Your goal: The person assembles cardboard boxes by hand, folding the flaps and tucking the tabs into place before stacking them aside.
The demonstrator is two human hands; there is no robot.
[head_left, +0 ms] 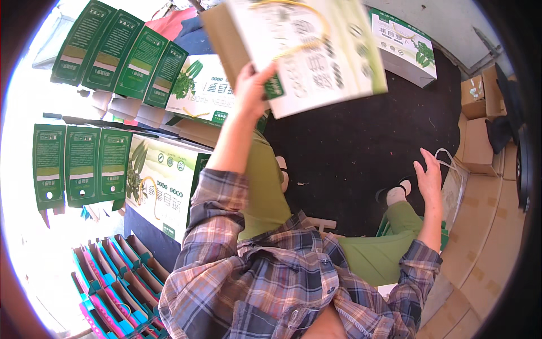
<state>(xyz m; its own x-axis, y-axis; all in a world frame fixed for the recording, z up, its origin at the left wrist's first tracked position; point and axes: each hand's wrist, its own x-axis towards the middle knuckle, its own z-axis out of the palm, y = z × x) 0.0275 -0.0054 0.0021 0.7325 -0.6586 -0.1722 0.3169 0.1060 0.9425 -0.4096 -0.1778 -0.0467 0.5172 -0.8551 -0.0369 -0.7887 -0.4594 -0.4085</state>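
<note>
My left hand [253,90] grips the lower left corner of a white and green printed carton [339,68], thumb over its front face. The carton is lifted and tilted, with a yellow cord handle [324,25] on that face and a plain brown cardboard side [226,37] showing at its left. Its top runs out of the picture. Well apart from it, my right hand [431,176] is held out over the right side, fingers stretched and nothing in them.
Similar cartons [164,186] stand at my left beside rows of green flaps [82,166]. Below them sit pink and blue cardboard trays [121,282]. Another carton [403,48] stands on the black floor covering [350,147] at the far right. Brown cardboard boxes [480,226] line the right edge.
</note>
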